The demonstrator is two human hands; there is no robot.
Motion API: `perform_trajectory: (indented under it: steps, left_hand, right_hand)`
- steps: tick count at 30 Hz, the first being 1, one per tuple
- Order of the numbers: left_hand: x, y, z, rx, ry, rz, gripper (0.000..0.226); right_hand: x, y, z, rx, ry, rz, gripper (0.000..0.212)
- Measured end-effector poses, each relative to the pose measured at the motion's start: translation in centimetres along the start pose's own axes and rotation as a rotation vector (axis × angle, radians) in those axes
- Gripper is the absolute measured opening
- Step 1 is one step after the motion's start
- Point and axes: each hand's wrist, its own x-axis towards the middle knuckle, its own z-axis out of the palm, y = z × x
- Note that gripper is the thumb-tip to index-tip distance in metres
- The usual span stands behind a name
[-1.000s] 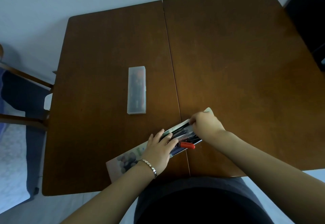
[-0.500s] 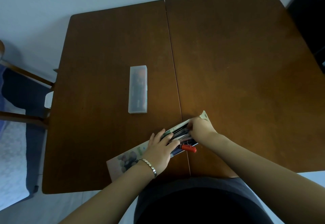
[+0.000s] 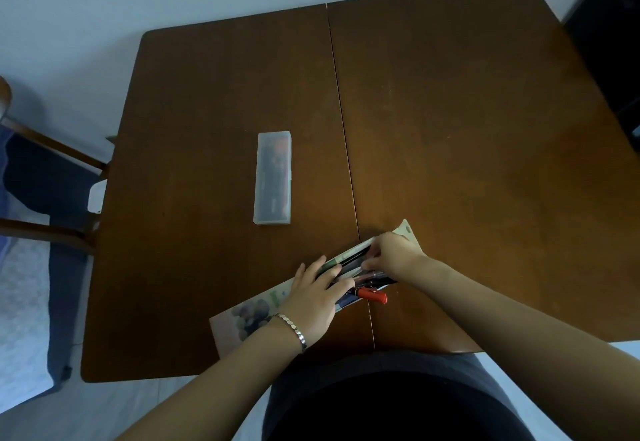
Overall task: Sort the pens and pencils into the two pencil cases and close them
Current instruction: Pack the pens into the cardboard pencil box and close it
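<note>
We count two pencil cases on the brown table (image 3: 467, 122). The first, a frosted clear case (image 3: 273, 177), lies shut on the left leaf, its long axis running almost straight away from us, with dark and orange shapes showing faintly through the lid. The second, a printed soft case (image 3: 242, 319), lies near the table's front edge and crosses the centre seam; its long axis runs on a diagonal from near-left to far-right, and its pale far corner pokes out beyond our right hand (image 3: 393, 255). It is open along the middle, and a bundle of pens (image 3: 349, 262) lies in it along the same diagonal; we cannot count them exactly, as they overlap and our hands cover parts of them. One red-capped marker (image 3: 372, 296) stands out, its cap pointing right and sticking past the case's near edge. Our left hand (image 3: 311, 298), with a silver bracelet (image 3: 294, 330) at the wrist, lies flat with fingers spread across the case and pens. Our right hand is curled at the far end of the bundle, fingertips pinched on the pens. One wooden chair (image 3: 52, 149) stands off the left side.
</note>
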Motion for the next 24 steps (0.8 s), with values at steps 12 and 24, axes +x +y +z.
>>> perform_trajectory:
  steps: [12,24]
  left_hand:
    - [-0.1,-0.7,1.0,0.006,0.061,0.044,0.048]
    - [-0.1,-1.2,1.8,0.049,0.292,0.178,0.082]
  right_hand:
    - [-0.2,2.0,-1.7,0.071,-0.131,-0.235,0.034]
    - [0.2,2.4,-1.5,-0.174,0.017,-0.283,0.032]
